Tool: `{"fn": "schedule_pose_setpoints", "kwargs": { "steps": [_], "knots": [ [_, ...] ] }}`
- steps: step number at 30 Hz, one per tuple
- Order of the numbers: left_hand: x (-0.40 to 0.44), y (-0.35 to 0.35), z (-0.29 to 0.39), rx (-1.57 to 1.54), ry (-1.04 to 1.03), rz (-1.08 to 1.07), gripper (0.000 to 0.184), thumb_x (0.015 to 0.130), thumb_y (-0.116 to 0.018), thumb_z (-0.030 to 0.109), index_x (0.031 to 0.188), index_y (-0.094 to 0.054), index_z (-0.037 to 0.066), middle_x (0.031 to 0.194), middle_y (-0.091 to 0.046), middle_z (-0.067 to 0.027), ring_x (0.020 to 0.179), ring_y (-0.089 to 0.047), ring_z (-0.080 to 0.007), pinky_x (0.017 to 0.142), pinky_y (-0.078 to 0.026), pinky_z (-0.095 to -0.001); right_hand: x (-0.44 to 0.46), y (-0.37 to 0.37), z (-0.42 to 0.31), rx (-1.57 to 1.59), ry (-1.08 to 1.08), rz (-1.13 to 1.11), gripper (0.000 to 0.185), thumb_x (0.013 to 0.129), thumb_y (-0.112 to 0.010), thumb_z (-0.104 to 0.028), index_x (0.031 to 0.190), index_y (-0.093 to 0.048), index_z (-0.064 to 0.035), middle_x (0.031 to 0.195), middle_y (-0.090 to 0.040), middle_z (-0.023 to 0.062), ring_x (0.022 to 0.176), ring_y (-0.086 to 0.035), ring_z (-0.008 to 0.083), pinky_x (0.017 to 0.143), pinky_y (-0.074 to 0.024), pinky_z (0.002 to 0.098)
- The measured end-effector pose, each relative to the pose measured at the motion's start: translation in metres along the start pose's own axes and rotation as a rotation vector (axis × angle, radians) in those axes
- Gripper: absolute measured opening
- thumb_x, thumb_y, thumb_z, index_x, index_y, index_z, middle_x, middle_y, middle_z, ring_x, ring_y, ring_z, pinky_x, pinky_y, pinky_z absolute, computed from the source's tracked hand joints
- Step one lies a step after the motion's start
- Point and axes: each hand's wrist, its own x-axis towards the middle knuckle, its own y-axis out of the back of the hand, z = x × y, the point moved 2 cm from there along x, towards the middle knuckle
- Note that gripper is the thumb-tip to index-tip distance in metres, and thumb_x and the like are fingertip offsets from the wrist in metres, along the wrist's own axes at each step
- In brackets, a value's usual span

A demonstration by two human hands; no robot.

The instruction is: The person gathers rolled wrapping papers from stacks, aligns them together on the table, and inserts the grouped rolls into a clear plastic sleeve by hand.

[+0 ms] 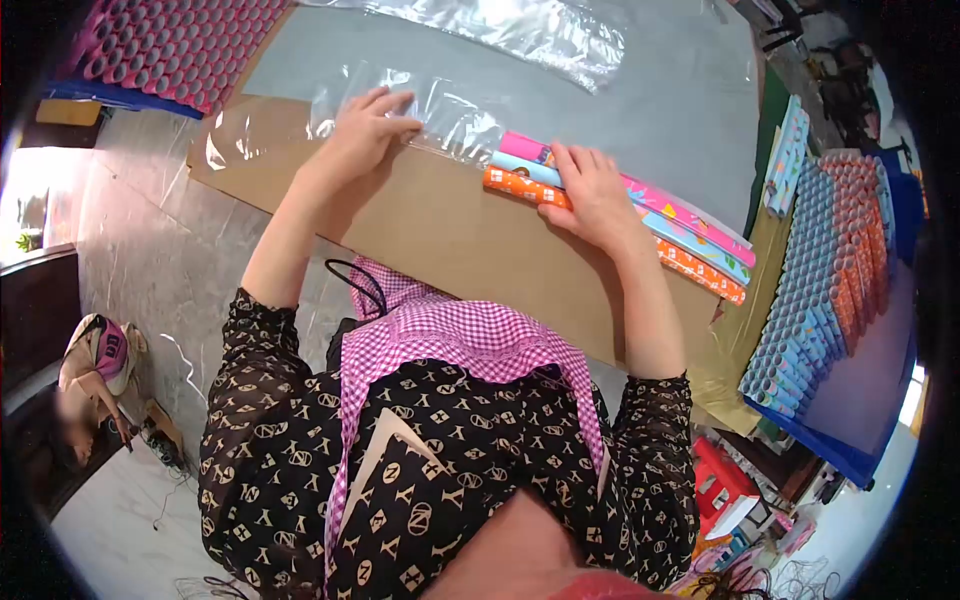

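Observation:
My left hand point(372, 128) rests on a clear plastic sleeve point(455, 115) lying flat on the table, its fingers and thumb apart. The film runs from under that hand to the left ends of three paper rolls. My right hand point(592, 195) lies over these rolls, fingers bent across them and thumb at the near side. They lie side by side: a pink roll point(690, 218) farthest from me, a light blue roll point(525, 168) in the middle, and an orange roll with white marks point(520, 187) nearest me. The hand hides their middle.
More clear sleeves point(520, 35) lie at the table's far side. Cardboard point(450, 210) covers the near edge. Stacked pink rolls point(170, 45) stand far left; blue rolls point(800, 320) and orange rolls point(860, 250) fill a blue bin at right. Another person point(95, 385) is at lower left.

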Motion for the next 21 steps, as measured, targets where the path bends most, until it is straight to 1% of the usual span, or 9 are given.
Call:
{"fn": "schedule_pose_setpoints", "kwargs": {
  "steps": [5,7,9,11,13,15,17,19,21],
  "knots": [
    [0.007,0.002,-0.016,0.054,0.098,-0.051,0.022,0.083,-0.062,0.009,0.101,-0.073,0.016,0.129,-0.061,-0.0081,0.124,-0.052,-0.0336,0.100,-0.040,-0.0450,0.001,0.002,0.000,0.012,-0.030,-0.022,0.078,0.073,-0.077,-0.027,0.137,-0.043,0.0015,0.121,-0.054,0.0183,0.112,-0.049,0.0353,0.097,-0.0405,0.0438],
    [0.007,0.011,-0.019,-0.136,0.143,0.268,0.025,0.083,-0.062,0.009,0.105,-0.071,0.014,0.129,-0.061,-0.0082,0.121,-0.053,-0.0328,0.100,-0.040,-0.0444,0.003,0.004,0.000,0.017,0.008,-0.018,0.078,0.073,-0.076,-0.027,0.137,-0.042,0.0012,0.121,-0.054,0.0186,0.112,-0.049,0.0356,0.097,-0.0405,0.0436],
    [-0.010,0.026,-0.033,0.041,0.232,0.339,0.029,0.086,-0.062,0.017,0.114,-0.067,0.012,0.132,-0.058,-0.0117,0.122,-0.052,-0.0351,0.101,-0.039,-0.0480,0.004,0.005,-0.003,0.009,-0.074,-0.033,0.077,0.073,-0.076,-0.025,0.137,-0.042,0.0012,0.122,-0.054,0.0181,0.112,-0.049,0.0357,0.097,-0.0406,0.0433],
    [-0.030,0.033,-0.060,0.308,0.657,0.455,0.037,0.088,-0.061,0.026,0.122,-0.061,0.011,0.135,-0.054,-0.0161,0.123,-0.049,-0.0378,0.101,-0.037,-0.0528,0.010,0.002,-0.003,0.014,-0.043,-0.028,0.076,0.073,-0.076,-0.024,0.137,-0.042,0.0014,0.123,-0.054,0.0178,0.112,-0.049,0.0357,0.098,-0.0406,0.0433],
    [-0.047,0.035,-0.074,0.275,0.657,0.437,0.046,0.090,-0.057,0.036,0.127,-0.056,0.009,0.138,-0.048,-0.0198,0.126,-0.044,-0.0420,0.102,-0.033,-0.0575,0.006,-0.001,-0.003,0.008,-0.054,-0.029,0.076,0.073,-0.076,-0.024,0.137,-0.042,0.0016,0.124,-0.054,0.0174,0.113,-0.049,0.0357,0.098,-0.0406,0.0434],
    [-0.056,0.022,-0.091,0.257,1.003,0.069,0.046,0.092,-0.055,0.038,0.129,-0.055,0.012,0.140,-0.046,-0.0192,0.129,-0.040,-0.0444,0.104,-0.030,-0.0574,0.001,-0.002,-0.001,0.028,-0.067,0.016,0.075,0.073,-0.076,-0.023,0.136,-0.043,0.0012,0.123,-0.054,0.0174,0.112,-0.049,0.0356,0.097,-0.0407,0.0439],
    [-0.056,0.011,-0.079,0.268,0.877,0.034,0.046,0.093,-0.053,0.042,0.131,-0.054,0.016,0.144,-0.043,-0.0187,0.133,-0.034,-0.0474,0.106,-0.028,-0.0579,0.001,-0.002,0.000,-0.007,-0.072,0.039,0.076,0.072,-0.077,-0.025,0.135,-0.044,0.0005,0.123,-0.054,0.0179,0.112,-0.049,0.0357,0.097,-0.0411,0.0440],
    [-0.048,-0.013,-0.084,0.253,0.610,0.072,0.042,0.094,-0.053,0.039,0.132,-0.055,0.021,0.147,-0.042,-0.0144,0.136,-0.032,-0.0457,0.107,-0.027,-0.0575,0.001,0.001,-0.002,0.019,-0.086,0.016,0.076,0.071,-0.077,-0.027,0.134,-0.044,0.0000,0.123,-0.054,0.0176,0.112,-0.049,0.0358,0.097,-0.0408,0.0442],
    [-0.028,-0.016,-0.078,0.213,0.540,0.027,0.041,0.094,-0.053,0.034,0.133,-0.055,0.023,0.149,-0.041,-0.0111,0.137,-0.033,-0.0436,0.108,-0.027,-0.0573,-0.002,0.000,0.002,0.020,-0.121,0.034,0.077,0.071,-0.078,-0.029,0.134,-0.044,-0.0002,0.122,-0.054,0.0176,0.112,-0.049,0.0356,0.098,-0.0401,0.0443]
  ]
}}
